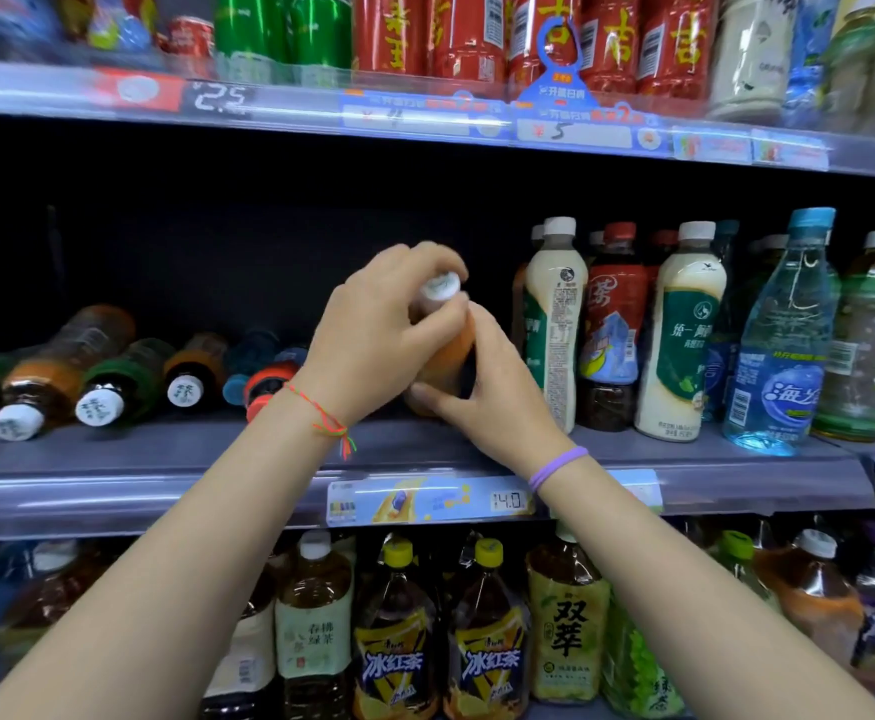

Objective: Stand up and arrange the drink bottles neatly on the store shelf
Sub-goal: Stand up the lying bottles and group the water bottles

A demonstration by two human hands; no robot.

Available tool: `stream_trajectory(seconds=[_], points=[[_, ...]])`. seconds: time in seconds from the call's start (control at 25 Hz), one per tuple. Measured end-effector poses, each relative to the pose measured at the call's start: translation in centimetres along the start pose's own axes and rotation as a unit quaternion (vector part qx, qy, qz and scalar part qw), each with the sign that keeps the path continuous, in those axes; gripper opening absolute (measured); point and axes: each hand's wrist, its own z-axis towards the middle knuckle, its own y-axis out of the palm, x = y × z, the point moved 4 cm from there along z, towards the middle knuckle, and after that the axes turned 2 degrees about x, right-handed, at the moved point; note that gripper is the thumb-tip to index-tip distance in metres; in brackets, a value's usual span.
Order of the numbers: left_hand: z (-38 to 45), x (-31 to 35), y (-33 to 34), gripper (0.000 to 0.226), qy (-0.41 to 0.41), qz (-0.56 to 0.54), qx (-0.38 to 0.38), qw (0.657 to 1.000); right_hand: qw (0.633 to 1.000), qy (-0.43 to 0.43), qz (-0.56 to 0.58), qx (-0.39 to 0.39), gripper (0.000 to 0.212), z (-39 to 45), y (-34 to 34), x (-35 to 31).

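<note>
An orange drink bottle (445,356) with a white cap stands nearly upright, tilted a little left, on the middle shelf (139,459). My left hand (378,330) grips its neck and upper body. My right hand (487,392) holds its lower part from the right. Left of my hands, several bottles lie on their sides with caps toward me: a brown tea bottle (50,371), a green-labelled one (118,376), an orange-labelled one (191,371) and a red-capped one (269,381). To the right, upright bottles stand in rows, the nearest a milk tea bottle (552,324).
The upper shelf (425,122) holds red bottles (477,39) and green cans (289,33) behind price strips. The lower shelf carries large iced tea bottles (399,641). A blue water bottle (783,345) stands at the right of the middle shelf. The shelf back behind the lying bottles is dark.
</note>
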Motion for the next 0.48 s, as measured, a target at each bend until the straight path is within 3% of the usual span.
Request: stream_trajectory(seconds=[0.08,0.2,0.32,0.4,0.48], points=[[0.6,0.0,-1.3,0.022,0.007,-0.069,0.055,0.996,0.998,0.014,0.036,0.041,0.075,0.0,-0.2,-0.9],[1.3,-4.2,-1.1,0.031,-0.120,-0.130,0.059,0.982,0.994,-0.015,-0.028,0.102,0.083,0.1,-0.9,-2.0],[-0.5,-7.9,2.5,0.033,-0.150,0.106,-0.132,0.974,0.986,0.019,-0.083,0.143,0.094,1.1,-1.7,-1.6],[-2.6,-8.7,5.1,0.032,-0.127,0.257,-0.257,0.923,0.978,0.051,-0.140,0.148,0.091,1.8,-2.5,-1.2],[-3.8,-9.3,6.2,0.040,-0.113,0.352,-0.302,0.879,0.952,0.034,-0.249,0.176,0.088,1.8,-3.1,-1.3]])
